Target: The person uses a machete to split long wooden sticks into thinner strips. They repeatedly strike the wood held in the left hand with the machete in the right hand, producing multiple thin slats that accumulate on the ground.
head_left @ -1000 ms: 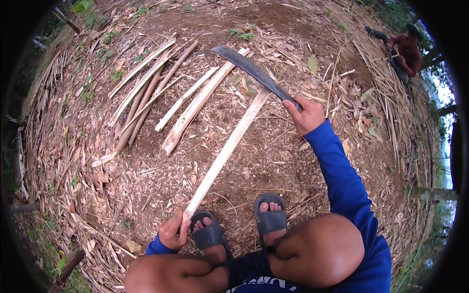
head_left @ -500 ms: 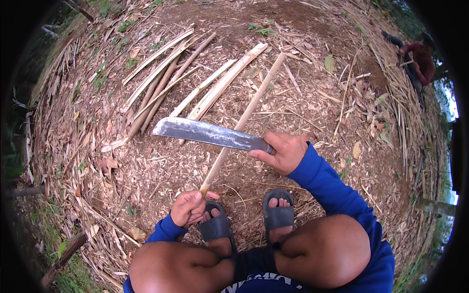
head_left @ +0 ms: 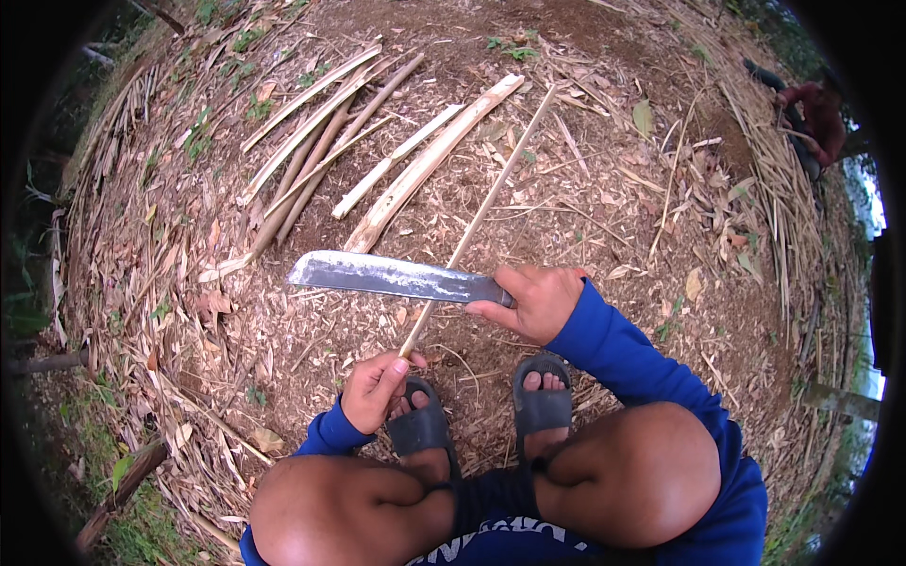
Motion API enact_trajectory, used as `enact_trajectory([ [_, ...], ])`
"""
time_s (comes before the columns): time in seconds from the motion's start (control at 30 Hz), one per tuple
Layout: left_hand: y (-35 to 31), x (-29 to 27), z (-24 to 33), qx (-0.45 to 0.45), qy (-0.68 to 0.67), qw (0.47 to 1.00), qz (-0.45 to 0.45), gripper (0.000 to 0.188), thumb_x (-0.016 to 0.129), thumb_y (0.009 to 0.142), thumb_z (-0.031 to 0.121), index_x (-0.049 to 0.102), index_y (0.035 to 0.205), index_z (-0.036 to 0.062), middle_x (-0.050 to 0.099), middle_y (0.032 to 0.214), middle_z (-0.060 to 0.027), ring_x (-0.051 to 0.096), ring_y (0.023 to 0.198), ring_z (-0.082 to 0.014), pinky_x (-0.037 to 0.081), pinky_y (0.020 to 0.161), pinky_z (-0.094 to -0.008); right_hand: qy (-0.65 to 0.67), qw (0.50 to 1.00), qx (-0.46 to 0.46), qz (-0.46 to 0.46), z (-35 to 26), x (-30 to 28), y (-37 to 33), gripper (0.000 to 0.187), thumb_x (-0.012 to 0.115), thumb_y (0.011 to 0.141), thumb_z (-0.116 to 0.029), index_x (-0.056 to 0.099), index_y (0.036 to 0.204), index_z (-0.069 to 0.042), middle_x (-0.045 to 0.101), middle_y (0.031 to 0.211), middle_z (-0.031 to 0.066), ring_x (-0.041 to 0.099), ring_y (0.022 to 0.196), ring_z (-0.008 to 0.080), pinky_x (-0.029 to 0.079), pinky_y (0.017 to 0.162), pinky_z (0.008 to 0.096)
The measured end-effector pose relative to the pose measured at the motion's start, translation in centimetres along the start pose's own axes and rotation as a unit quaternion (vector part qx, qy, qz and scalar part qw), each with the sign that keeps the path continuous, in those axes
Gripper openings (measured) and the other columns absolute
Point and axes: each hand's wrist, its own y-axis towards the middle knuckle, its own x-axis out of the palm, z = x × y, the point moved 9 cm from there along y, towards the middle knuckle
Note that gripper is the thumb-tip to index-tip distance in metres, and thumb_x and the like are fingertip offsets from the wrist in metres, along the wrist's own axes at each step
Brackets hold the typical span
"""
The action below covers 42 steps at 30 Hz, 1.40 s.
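Now | left hand clamped on stick, showing narrower than before | right hand gripping machete

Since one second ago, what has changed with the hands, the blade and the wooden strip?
The right hand brought the machete back from the far end of the wooden strip toward the left hand; it now crosses the strip's nearer half. The strip turned, showing a narrower side. Nothing was taken or released; the split wood pieces stayed put.

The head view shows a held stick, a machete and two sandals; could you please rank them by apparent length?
1. Stick
2. Machete
3. Left sandal and right sandal, too alike to rank apart.
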Motion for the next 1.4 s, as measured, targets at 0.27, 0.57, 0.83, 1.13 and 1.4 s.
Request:
enact_trajectory([
  [0.27, -1.2, -0.2, -0.7, -0.017, -0.04, 0.999, -0.01, 0.04, 0.043, 0.106, 0.03, 0.06, 0.117, -0.0049, 0.038, 0.055, 0.0069, 0.03, 0.045, -0.0024, 0.022, 0.043, -0.0225, -0.008, 0.995, 0.075, 0.06, 4.9, -1.6, 0.0, 0.052, 0.061, 0.091, -0.059, 0.063, 0.084, -0.007, 0.063, 0.064, 0.0149, 0.064, 0.053, 0.0349, 0.05, 0.051, 0.0478],
  [0.57, -3.5, -1.6, -4.4, -0.071, -0.133, 0.986, -0.075, 0.05, 0.039, 0.107, 0.034, 0.057, 0.12, -0.0106, 0.042, 0.055, 0.0044, 0.035, 0.044, -0.003, 0.031, 0.043, -0.0218, 0.122, 0.899, 0.36, 0.219, 21.9, -5.7, -3.1, 0.054, 0.056, 0.099, -0.048, 0.066, 0.082, 0.002, 0.052, 0.058, 0.0044, 0.049, 0.054, 0.0121, 0.04, 0.053, 0.0316],
  [0.83, -0.2, -5.3, -3.7, -0.107, -0.001, 0.991, -0.085, 0.05, 0.039, 0.107, 0.037, 0.061, 0.122, -0.0053, 0.052, 0.057, -0.0017, 0.045, 0.041, -0.0089, 0.039, 0.043, -0.0246, 0.111, 0.947, 0.216, 0.211, 13.5, -9.6, 0.8, 0.034, 0.08, 0.082, -0.033, 0.071, 0.088, -0.001, 0.057, 0.059, 0.0052, 0.057, 0.058, 0.0121, 0.046, 0.056, 0.0292],
  [1.13, 2.6, -7.1, 9.3, 0.156, 0.577, 0.802, 0.0, 0.022, 0.06, 0.097, 0.024, 0.065, 0.096, 0.0031, 0.061, 0.077, -0.0182, 0.061, 0.071, -0.0416, 0.047, 0.06, -0.0475, 0.116, 0.985, 0.116, -0.059, 7.6, -3.9, 4.7, 0.043, 0.088, 0.068, -0.023, 0.073, 0.1, 0.002, 0.07, 0.08, 0.019, 0.068, 0.07, 0.0328, 0.053, 0.068, 0.0391],
  [1.4, 3.6, -8.7, 16.3, 0.222, 0.759, 0.612, 0.01, 0.026, 0.065, 0.09, 0.035, 0.061, 0.081, 0.0105, 0.061, 0.063, -0.0063, 0.061, 0.065, -0.0262, 0.045, 0.075, -0.0402, 0.142, 0.978, 0.113, -0.107, 7.8, -0.1, 2.7, 0.023, 0.08, 0.067, -0.007, 0.072, 0.089, -0.002, 0.069, 0.077, 0.0138, 0.069, 0.072, 0.0215, 0.053, 0.069, 0.0343],
])
